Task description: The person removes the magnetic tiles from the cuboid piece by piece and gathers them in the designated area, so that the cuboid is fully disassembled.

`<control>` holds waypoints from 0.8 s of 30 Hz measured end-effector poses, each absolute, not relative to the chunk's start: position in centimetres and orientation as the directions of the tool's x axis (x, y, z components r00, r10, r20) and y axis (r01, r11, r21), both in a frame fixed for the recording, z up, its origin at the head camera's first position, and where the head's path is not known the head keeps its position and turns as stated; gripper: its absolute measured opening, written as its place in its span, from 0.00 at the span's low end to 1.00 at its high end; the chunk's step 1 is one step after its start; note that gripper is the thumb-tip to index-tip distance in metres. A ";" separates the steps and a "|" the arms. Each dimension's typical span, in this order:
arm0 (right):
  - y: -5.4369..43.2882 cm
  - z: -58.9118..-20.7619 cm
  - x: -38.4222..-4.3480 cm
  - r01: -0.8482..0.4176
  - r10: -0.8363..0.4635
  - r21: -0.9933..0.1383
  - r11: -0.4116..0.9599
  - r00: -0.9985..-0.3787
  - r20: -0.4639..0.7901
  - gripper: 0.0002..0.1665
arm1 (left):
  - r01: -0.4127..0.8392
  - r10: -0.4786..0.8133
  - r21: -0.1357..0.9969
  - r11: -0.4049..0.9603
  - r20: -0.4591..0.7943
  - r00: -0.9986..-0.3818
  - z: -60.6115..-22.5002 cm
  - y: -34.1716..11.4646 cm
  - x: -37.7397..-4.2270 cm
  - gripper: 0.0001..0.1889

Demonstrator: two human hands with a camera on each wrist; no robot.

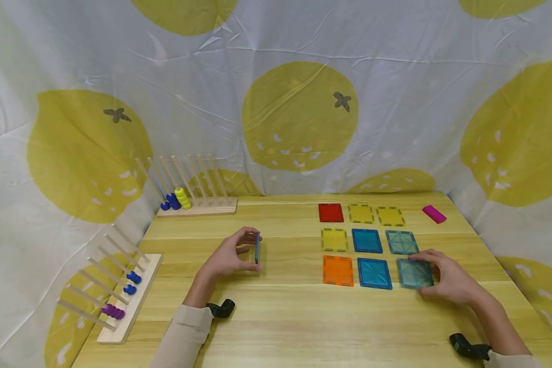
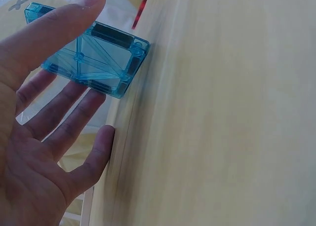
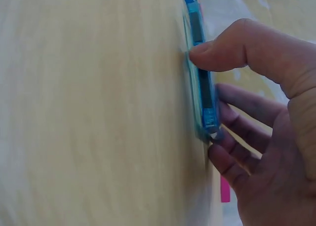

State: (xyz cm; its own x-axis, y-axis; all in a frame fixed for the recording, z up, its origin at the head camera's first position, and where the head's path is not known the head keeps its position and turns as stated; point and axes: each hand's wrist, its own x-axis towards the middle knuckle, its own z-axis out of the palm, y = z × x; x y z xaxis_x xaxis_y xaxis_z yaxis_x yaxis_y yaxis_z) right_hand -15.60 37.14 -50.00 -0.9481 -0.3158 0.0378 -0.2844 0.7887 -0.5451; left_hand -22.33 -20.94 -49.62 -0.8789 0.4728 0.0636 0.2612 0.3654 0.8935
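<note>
Between thumb and fingers, my left hand (image 1: 225, 256) pinches a blue magnetic tile (image 1: 257, 249), held on edge left of the tile grid. The left wrist view shows this see-through tile (image 2: 101, 53) with the thumb across one edge. My right hand (image 1: 453, 278) pinches a light-blue tile (image 1: 415, 273) by its edges at the grid's near right corner. Beside it lies a blue tile (image 1: 374, 273), then an orange tile (image 1: 338, 270). The middle row has a yellow tile (image 1: 334, 239), a blue tile (image 1: 367, 240) and a light-blue tile (image 1: 401, 242).
A red tile (image 1: 330, 212) and two yellow tiles, one a yellow tile (image 1: 361, 213), form the far row. A pink block (image 1: 434, 214) lies at the far right. Wooden peg racks with beads stand at the back left (image 1: 213, 206) and left edge (image 1: 140, 294).
</note>
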 end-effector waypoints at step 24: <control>37.6 -50.5 -15.2 -0.358 -0.357 -0.560 0.747 -0.927 0.117 0.37 | 0.352 0.447 0.847 0.398 0.156 -0.881 -48.8 -19.8 -21.9 0.45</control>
State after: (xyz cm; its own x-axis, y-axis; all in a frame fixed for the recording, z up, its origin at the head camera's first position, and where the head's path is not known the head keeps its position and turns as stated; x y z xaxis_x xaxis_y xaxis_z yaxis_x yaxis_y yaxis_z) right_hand -15.21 37.61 -50.51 -0.9268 -0.3568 0.1172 -0.3584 0.7470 -0.5600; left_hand -21.86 -19.77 -48.81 -0.8806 0.4474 0.1562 0.3523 0.3977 0.8472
